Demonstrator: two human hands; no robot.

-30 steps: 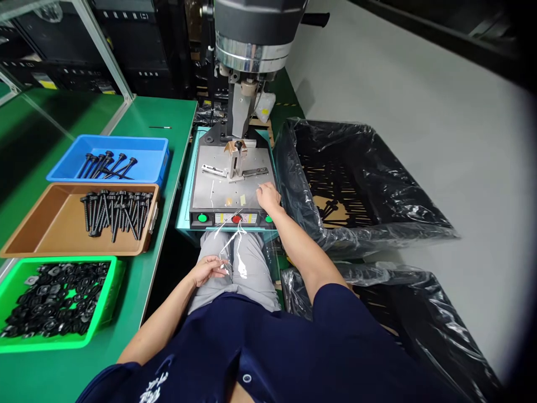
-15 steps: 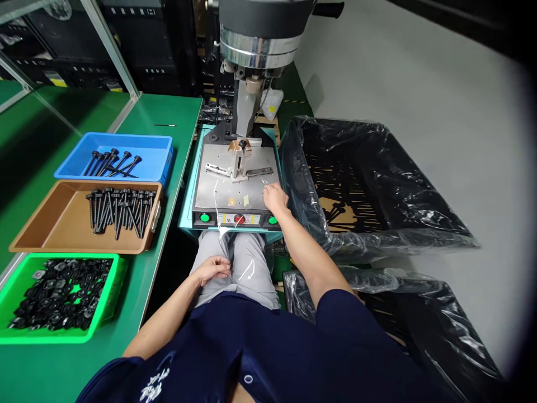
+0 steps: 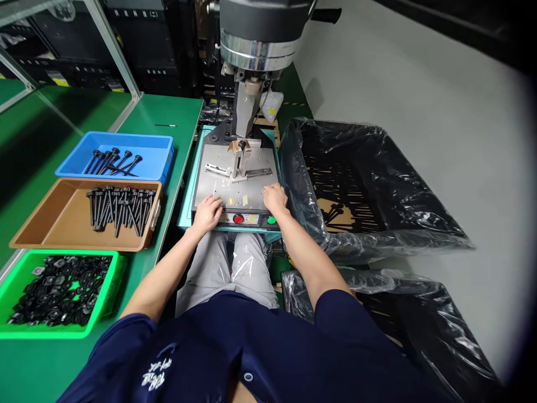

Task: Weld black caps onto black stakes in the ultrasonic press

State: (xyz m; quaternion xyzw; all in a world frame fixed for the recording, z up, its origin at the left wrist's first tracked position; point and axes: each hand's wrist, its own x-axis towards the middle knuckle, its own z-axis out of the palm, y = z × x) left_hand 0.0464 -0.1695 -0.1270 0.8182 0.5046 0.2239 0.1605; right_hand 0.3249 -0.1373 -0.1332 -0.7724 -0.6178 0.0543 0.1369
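My left hand [image 3: 208,214] lies on the front left edge of the machine's metal plate [image 3: 235,196], fingers stretched out over it and holding nothing. It covers the spot of the left green button. At the plate's front right, my right hand [image 3: 275,198] rests with its fingers loosely bent on the surface, nothing visible in them. Just below it shows a green button [image 3: 272,220]. Between the hands, on the front panel, is a red button [image 3: 238,219]. A metal fixture [image 3: 239,162] stands mid-plate, holding a black-headed part [image 3: 241,145] upright under the machine's head [image 3: 260,50].
On the green bench [image 3: 176,112] to my left sit a blue tray [image 3: 151,146] and a brown tray [image 3: 54,221] with black threaded parts, and a green tray [image 3: 107,291] of small black pieces. Bins lined with black plastic [image 3: 419,196] stand at my right.
My left hand has risen from my lap to the plate's front left edge, over the left green button. My right hand has stayed in nearly the same place.
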